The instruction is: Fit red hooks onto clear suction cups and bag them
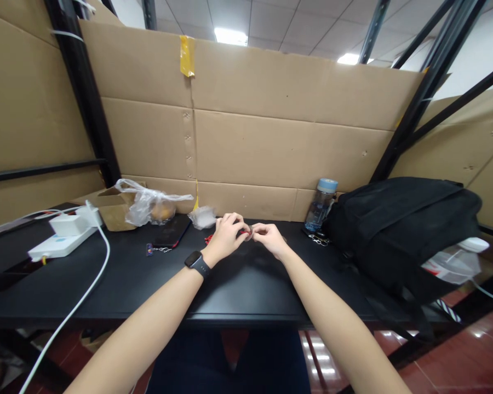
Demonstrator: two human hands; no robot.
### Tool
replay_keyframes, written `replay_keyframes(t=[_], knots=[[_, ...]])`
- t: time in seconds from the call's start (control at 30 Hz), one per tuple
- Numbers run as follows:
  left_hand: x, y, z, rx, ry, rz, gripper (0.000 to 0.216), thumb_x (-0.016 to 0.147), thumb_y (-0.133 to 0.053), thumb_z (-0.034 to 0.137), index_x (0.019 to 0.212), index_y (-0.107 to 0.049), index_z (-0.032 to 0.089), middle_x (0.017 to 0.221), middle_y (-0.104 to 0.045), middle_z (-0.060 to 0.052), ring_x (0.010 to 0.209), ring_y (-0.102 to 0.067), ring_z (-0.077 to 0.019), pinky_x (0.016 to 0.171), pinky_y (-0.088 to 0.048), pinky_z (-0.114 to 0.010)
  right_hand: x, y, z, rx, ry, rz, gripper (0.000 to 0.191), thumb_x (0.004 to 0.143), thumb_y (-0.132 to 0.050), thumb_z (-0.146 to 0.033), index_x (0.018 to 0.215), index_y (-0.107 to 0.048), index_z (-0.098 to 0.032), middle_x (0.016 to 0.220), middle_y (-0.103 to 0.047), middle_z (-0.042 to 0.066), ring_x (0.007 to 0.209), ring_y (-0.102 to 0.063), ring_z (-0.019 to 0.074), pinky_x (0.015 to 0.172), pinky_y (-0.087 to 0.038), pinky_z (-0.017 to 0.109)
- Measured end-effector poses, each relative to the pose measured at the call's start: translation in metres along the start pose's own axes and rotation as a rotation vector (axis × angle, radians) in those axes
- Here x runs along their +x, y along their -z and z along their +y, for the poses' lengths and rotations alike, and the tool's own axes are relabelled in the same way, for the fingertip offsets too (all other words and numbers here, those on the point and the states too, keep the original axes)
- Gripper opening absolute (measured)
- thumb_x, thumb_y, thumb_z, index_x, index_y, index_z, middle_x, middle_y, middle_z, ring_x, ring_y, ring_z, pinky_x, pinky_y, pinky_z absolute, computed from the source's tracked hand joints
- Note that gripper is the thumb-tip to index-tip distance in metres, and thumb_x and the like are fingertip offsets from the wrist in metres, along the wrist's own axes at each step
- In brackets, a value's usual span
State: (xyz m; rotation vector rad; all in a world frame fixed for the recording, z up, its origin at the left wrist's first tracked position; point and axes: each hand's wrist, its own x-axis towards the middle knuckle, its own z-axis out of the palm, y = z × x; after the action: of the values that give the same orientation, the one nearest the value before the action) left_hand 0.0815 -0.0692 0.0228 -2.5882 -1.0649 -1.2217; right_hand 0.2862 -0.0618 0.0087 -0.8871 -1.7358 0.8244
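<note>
Above the middle of the black table (246, 295), my two hands meet with their fingertips together. My left hand (229, 232), below a dark wristwatch (197, 264), is closed in a pinch on a small red piece (244, 232), whose kind is too small to tell. The fingers of my right hand (269, 237) are pinched against a tiny greyish part (250, 230) beside it; the fingers mostly hide it. Some red stringy material (208, 239) shows just left of my left hand, partly covered by it. A crumpled clear plastic bag (203, 217) lies behind that hand.
At the left stand a white power strip (63, 243) with a cable, an open cardboard box (113, 210), a knotted plastic bag (148, 205) and a dark tablet-like item (171, 232) by a keychain (160, 249). On the right are a water bottle (321, 205) and a black backpack (402, 235).
</note>
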Motion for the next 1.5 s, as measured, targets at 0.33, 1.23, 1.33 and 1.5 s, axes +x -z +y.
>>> replay_keyframes(t=[0.33,1.23,1.33,1.5], knots=[[-0.002,-0.004,-0.008,-0.046,0.041,-0.169,0.039,0.072,-0.076,0.031,0.109,-0.065,0.028,0.117,-0.066,-0.004,0.119,-0.047,-0.0309,0.097,-0.034,-0.045,0.003,0.005,0.003,-0.236,0.02,0.026,0.008,0.07,-0.068,-0.02,0.069,-0.076,-0.02,0.099,-0.069,0.005,0.094,-0.066,0.0201,0.092,-0.048,0.034],[-0.006,0.022,-0.08,0.217,0.264,-0.326,0.029,0.077,-0.06,0.015,0.097,-0.077,0.028,0.111,-0.074,-0.004,0.111,-0.062,-0.0302,0.094,-0.044,-0.042,-0.004,0.081,0.018,-0.877,-0.197,-0.019,0.031,0.067,-0.075,-0.019,0.099,-0.078,-0.018,0.106,-0.071,0.011,0.095,-0.066,0.0248,0.086,-0.049,0.032],[-0.007,0.023,-0.077,0.273,0.28,-0.35,0.024,0.076,-0.062,0.018,0.092,-0.078,0.028,0.106,-0.075,-0.005,0.109,-0.062,-0.0318,0.093,-0.044,-0.043,-0.008,0.098,0.024,-0.825,-0.321,-0.073,0.038,0.068,-0.077,-0.024,0.105,-0.077,-0.016,0.105,-0.075,0.012,0.09,-0.069,0.0245,0.083,-0.05,0.031],[-0.009,0.022,-0.077,0.284,0.31,-0.395,0.018,0.081,-0.063,0.022,0.09,-0.077,0.029,0.1,-0.076,-0.005,0.103,-0.065,-0.0289,0.091,-0.045,-0.039,-0.01,0.105,0.027,-0.734,-0.348,-0.117,0.047,0.057,-0.086,-0.025,0.104,-0.078,-0.018,0.1,-0.077,0.008,0.082,-0.07,0.0223,0.081,-0.051,0.03]])
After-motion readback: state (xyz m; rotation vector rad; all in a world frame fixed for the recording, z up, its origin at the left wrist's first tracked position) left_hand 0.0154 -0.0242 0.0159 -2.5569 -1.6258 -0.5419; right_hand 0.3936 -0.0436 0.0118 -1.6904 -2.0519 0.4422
